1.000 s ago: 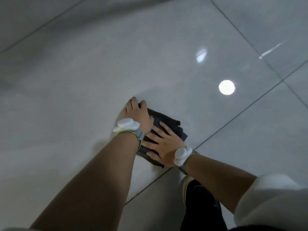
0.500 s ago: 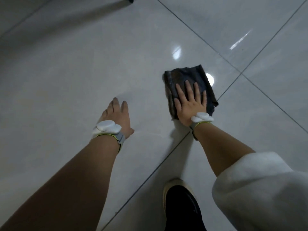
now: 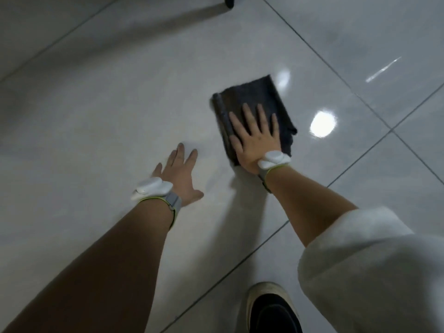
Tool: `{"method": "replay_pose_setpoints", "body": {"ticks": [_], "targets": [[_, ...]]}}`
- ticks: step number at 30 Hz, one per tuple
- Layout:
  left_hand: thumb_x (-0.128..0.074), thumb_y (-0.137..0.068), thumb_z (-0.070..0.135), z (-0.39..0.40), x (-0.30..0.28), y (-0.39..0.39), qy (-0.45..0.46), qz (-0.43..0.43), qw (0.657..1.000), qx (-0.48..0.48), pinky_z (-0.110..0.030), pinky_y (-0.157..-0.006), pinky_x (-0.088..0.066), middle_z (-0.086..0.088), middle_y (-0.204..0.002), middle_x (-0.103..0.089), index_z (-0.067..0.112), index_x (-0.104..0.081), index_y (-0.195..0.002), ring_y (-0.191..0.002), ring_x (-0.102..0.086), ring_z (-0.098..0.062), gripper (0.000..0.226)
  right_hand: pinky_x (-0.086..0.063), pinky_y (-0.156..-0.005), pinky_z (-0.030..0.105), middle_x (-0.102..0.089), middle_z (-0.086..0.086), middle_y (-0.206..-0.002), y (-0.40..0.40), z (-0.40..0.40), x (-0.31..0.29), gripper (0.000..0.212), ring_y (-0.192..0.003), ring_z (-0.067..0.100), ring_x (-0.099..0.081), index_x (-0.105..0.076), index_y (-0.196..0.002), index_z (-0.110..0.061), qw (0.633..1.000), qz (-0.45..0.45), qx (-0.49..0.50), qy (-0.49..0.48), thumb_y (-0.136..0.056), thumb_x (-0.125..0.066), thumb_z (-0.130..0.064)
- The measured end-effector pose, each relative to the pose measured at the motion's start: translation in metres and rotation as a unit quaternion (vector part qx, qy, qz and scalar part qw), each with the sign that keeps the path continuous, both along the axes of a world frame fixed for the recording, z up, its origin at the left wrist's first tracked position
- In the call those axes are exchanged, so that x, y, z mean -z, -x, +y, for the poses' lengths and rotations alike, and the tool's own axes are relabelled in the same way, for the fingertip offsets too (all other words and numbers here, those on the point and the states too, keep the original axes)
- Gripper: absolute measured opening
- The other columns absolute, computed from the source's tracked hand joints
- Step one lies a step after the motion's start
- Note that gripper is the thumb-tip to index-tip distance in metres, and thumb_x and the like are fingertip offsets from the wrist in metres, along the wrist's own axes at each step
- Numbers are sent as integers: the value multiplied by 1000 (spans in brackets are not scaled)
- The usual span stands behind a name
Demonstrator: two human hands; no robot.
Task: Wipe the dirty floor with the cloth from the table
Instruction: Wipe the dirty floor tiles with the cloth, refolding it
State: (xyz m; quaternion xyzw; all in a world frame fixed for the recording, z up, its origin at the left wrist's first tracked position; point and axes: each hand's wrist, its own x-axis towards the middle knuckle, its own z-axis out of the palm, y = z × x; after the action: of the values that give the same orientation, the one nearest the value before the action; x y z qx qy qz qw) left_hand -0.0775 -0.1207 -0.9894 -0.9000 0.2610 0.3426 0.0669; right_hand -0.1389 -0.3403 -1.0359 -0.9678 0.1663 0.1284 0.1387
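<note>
Listing what we see from the head view. Item one: our right hand [image 3: 255, 140], centre of the frame, lies flat with fingers straight and spread, pressing palm-down on the cloth [image 3: 254, 102]; nothing is gripped. Item two: the cloth, dark grey and folded, lies on the floor [image 3: 96, 116] under that hand, reaching past the fingertips toward the upper part of the frame, with a rolled edge along its left side just beside the thumb. Item three: our left hand [image 3: 179, 174], left of centre and lower than the right, rests flat on the bare tile with fingers straight; it holds nothing and sits apart from the cloth, to the cloth's lower left. Item four: a white wrist device on a grey strap on each arm, left [image 3: 151, 188] and right [image 3: 272, 159]. Item five: a pale sleeve [image 3: 365, 272] pushed up the right forearm, lower right. Item six: a dark shoe with a pale rim [image 3: 271, 311] at the bottom edge. Item seven: glossy grey tiles with dark grout lines and a bright round light reflection [image 3: 323, 123] right of the cloth.
</note>
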Motion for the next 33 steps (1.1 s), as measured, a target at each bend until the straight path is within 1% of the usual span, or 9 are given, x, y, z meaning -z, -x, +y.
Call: {"method": "replay_pose_setpoints", "body": {"ticks": [3,6,10,13,18,22,25,29,33], "targets": [[-64,-81,61,18,0,-3,17,-62,997,46,-43,-123,-5,2,-165,13,29,3,-157,-152,0,-17,106,5,-128,59,-4,-5,-176,15,37,4,60,-162,30,4,-12,-164,-45,998,-9,-69,-5,-106,-21,-57],[-60,-75,73,34,-3,-1,-10,-115,993,14,-42,-123,-11,-12,-164,-1,13,2,-157,-151,-9,-29,119,11,-127,58,3,-7,-176,-6,25,3,60,-162,29,11,-5,-163,-49,999,11,47,-11,-105,-17,-59],[-68,-53,83,70,-1,-10,-88,-79,985,-126,-45,-122,-15,-21,-162,5,3,3,-155,-150,-2,-37,148,11,-126,61,10,-3,-176,-65,-3,3,63,-161,32,15,2,-164,-45,984,21,178,10,-105,-13,-58],[-69,-49,85,79,7,-17,-99,-50,985,-134,-47,-122,-12,-28,-159,6,-4,3,-153,-147,-1,-44,155,8,-125,64,9,0,-176,-104,-1,8,64,-161,35,13,2,-165,-41,978,23,203,33,-105,-12,-57],[-66,-54,85,80,4,-17,-92,-44,987,-127,-48,-122,-7,-28,-159,10,-4,5,-153,-147,4,-46,151,4,-127,62,1,3,-177,-108,50,5,63,-161,37,5,-5,-166,-38,998,-6,-59,35,-106,-14,-56],[-73,-51,79,77,6,-16,-79,-25,984,-160,-47,-123,-3,-25,-159,16,0,6,-154,-147,11,-45,152,-6,-127,63,-17,2,-175,-51,111,11,60,-161,38,-8,-26,-164,-37,947,-48,-316,17,-106,-28,-55],[-74,-52,78,83,7,-14,-46,-23,982,-179,-45,-123,-2,-21,-160,20,8,3,-157,-148,17,-42,148,-6,-127,63,-15,-2,-175,-31,124,12,58,-162,34,-5,-25,-163,-41,927,-43,-373,8,-107,-29,-55],[-73,-55,78,91,9,-9,-6,-25,983,-183,-45,-123,1,-16,-160,24,7,15,-155,-148,20,-38,150,-2,-126,65,-11,-1,-176,-46,134,9,61,-162,35,-3,-17,-164,-42,968,-25,-250,20,-105,-25,-56],[-70,-73,65,127,7,-6,51,-45,981,-181,-42,-124,-7,-4,-164,15,18,2,-158,-152,8,-26,121,5,-125,66,-1,2,-176,-103,156,8,64,-161,37,5,-5,-166,-40,996,-16,-89,27,-105,-15,-55]]}}
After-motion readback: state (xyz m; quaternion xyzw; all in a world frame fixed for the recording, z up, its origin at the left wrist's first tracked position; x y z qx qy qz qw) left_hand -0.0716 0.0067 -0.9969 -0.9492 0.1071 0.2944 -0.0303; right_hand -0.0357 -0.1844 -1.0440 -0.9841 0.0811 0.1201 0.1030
